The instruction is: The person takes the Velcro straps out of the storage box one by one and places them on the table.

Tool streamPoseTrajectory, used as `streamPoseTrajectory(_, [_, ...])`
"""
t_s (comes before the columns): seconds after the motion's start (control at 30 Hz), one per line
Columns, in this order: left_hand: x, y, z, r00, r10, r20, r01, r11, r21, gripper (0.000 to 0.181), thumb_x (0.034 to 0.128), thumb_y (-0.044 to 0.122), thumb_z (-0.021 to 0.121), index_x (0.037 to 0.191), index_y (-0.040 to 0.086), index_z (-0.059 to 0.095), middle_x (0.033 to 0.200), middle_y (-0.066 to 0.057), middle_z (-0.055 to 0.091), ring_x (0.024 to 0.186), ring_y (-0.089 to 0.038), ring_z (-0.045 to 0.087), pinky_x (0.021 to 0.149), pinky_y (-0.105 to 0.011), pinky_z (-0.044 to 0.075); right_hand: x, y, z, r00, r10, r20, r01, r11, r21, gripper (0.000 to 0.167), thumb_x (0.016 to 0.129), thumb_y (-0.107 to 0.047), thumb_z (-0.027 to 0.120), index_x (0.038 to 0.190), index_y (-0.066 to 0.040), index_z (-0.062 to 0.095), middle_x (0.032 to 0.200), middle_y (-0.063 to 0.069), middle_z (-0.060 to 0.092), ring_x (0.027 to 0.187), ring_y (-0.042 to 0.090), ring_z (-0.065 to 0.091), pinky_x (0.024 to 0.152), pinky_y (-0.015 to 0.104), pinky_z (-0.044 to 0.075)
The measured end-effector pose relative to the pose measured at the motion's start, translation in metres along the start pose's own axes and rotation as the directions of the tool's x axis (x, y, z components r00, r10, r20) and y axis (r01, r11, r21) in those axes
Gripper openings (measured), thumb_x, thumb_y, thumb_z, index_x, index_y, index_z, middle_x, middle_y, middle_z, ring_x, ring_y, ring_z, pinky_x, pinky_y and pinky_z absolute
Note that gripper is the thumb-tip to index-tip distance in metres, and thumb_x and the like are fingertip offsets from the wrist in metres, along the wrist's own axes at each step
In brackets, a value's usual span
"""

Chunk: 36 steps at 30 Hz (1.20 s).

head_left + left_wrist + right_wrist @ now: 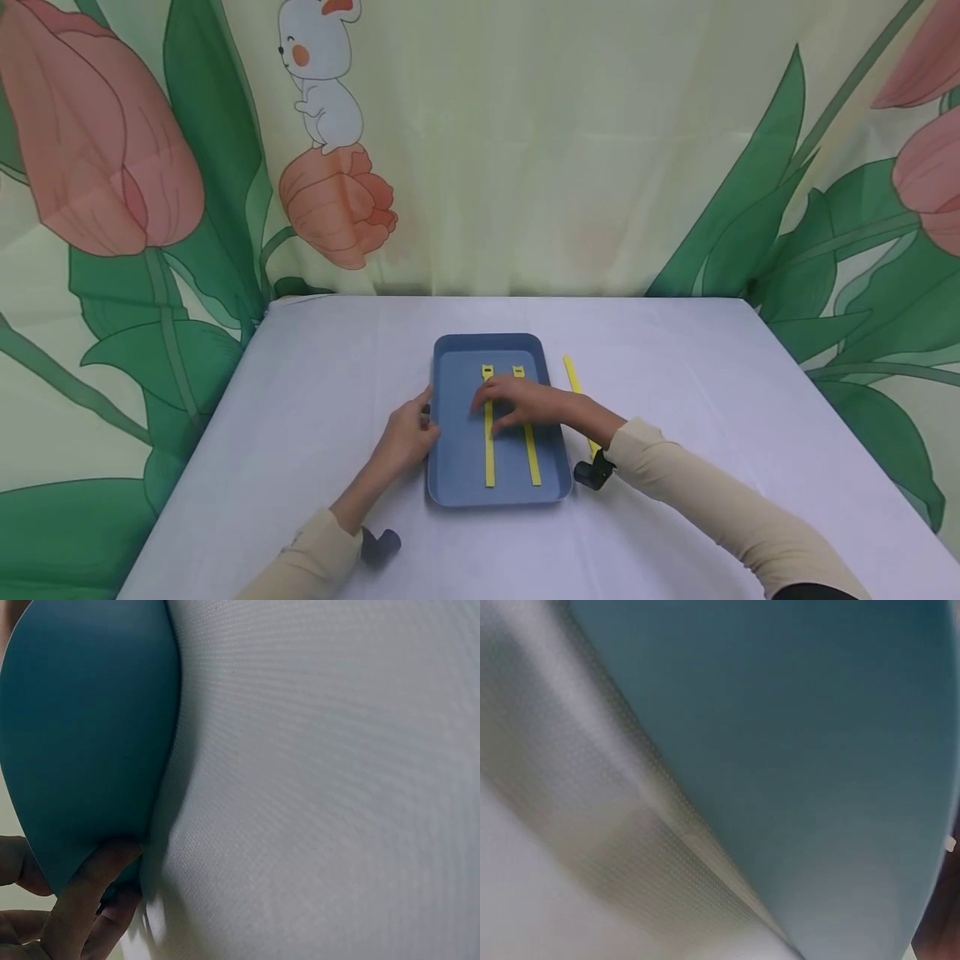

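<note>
A blue-grey rectangular tray point(456, 471) lay lengthwise on a white tablecloth point(675, 358), its short side towards the person. Inside it, side by side and apart, were two flat yellow straps with broader heads at their far ends: the left strap point(490, 458) ran nearly straight, while the right strap point(533, 458) slanted slightly, its near end further right. Each head bore a dark mark or slot, too small in the head view to be read as lettering. A third yellow strap point(572, 373) rested on the cloth just beyond the tray's right wall, its near part running behind the right forearm. The left hand point(408, 429) pinched the left wall of the tray, fingers against its outer face, as the left wrist view showed up close. The right hand point(528, 402) reached over the right wall, above both straps, its fingers bent and parted from the thumb with the left strap passing between; whether they touched it could not be told. The right wrist view was mostly filled by the tray's plain outer side. Behind the table hung a pale curtain point(525, 150) printed with pink tulips point(112, 142) and a white rabbit point(333, 108).
</note>
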State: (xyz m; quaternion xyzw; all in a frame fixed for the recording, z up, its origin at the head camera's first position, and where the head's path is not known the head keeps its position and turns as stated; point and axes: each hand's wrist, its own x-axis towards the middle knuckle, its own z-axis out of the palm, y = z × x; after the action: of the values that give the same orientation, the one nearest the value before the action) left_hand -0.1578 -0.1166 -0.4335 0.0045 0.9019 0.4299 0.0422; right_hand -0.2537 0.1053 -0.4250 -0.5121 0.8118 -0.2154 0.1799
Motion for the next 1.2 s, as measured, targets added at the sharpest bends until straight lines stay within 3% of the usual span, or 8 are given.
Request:
streamPoseTrajectory(0.33, [-0.001,0.001,0.0,1.0,0.013,-0.011,-0.013,1.0,0.011,0.065,0.0806,0.0,0.055,0.142,-0.006,0.033,0.119,-0.028,0.055,0.101,-0.033,0.06,0.074,-0.031,0.055,0.001,0.0,0.004,1.0,0.001,-0.012,-0.002,0.994,-0.108,0.037,0.08,-0.025,0.074,0.114,-0.013,0.065,0.115,-0.003,0.058,0.112,0.014,0.047,0.097,0.031,0.04])
streamPoseTrajectory(0.57, [0.0,-0.001,0.003,1.0,0.009,-0.011,-0.009,1.0,0.023,0.066,0.0801,0.001,0.056,0.142,-0.006,0.033,0.117,-0.026,0.056,0.1,-0.032,0.061,0.074,-0.032,0.055,0.001,0.002,0.012,0.995,-0.081,-0.065,0.064,0.97,-0.234,0.033,0.078,-0.031,0.075,0.106,-0.015,0.069,0.108,0.0,0.057,0.103,0.016,0.05,0.091,0.028,0.043])
streamPoseTrajectory(0.8, [0.0,-0.002,0.003,1.0,0.014,-0.018,-0.013,1.0,0.019,0.066,0.0801,0.001,0.056,0.142,-0.005,0.033,0.115,-0.024,0.057,0.102,-0.034,0.06,0.077,-0.034,0.055,0.0,-0.001,0.012,0.994,-0.084,-0.064,0.071,0.982,-0.175,0.02,0.079,-0.026,0.074,0.095,-0.015,0.07,0.104,-0.001,0.055,0.099,0.014,0.046,0.087,0.025,0.044])
streamPoseTrajectory(1.2, [-0.002,-0.001,0.001,1.0,0.02,-0.016,-0.02,1.0,0.004,0.066,0.0801,0.0,0.054,0.142,-0.006,0.033,0.116,-0.026,0.056,0.1,-0.033,0.061,0.074,-0.032,0.055,0.001,-0.002,0.013,0.99,-0.129,-0.059,0.106,0.951,-0.289,0.02,0.08,-0.029,0.073,0.096,-0.017,0.071,0.1,-0.004,0.057,0.095,0.01,0.049,0.082,0.02,0.045])
